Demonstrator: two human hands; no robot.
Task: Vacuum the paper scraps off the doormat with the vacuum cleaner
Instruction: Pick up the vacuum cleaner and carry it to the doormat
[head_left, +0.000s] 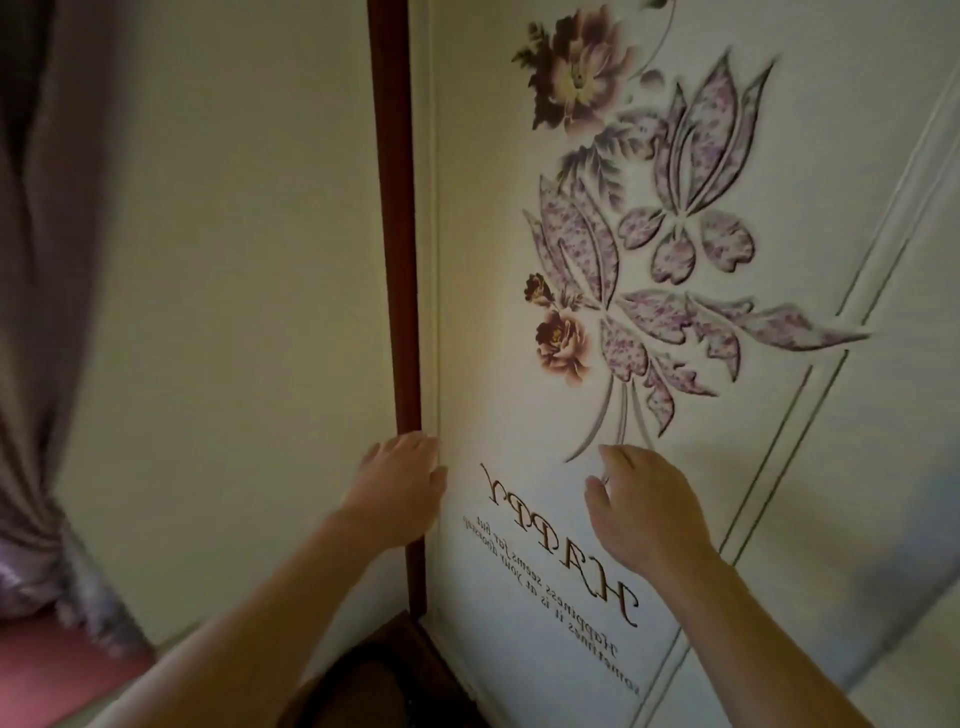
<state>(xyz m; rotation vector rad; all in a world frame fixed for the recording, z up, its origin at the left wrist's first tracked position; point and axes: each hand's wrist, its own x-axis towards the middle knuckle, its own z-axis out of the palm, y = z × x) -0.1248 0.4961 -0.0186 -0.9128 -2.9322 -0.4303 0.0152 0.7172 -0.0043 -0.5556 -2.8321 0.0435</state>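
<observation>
two hands, left (400, 488) and right (641, 512), near a flowered panel (753, 467) and post (397, 234).

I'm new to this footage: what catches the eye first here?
The purple and brown flowers embossed on the white panel fill the upper right, with the word HAPPY running sideways below them. Both hands reach up from the bottom: the left hand on the dark red-brown strip, the right hand over the panel.

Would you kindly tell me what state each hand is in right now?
Left hand: open, laid over the brown strip.
Right hand: open, holding nothing, by the flowered panel.
</observation>
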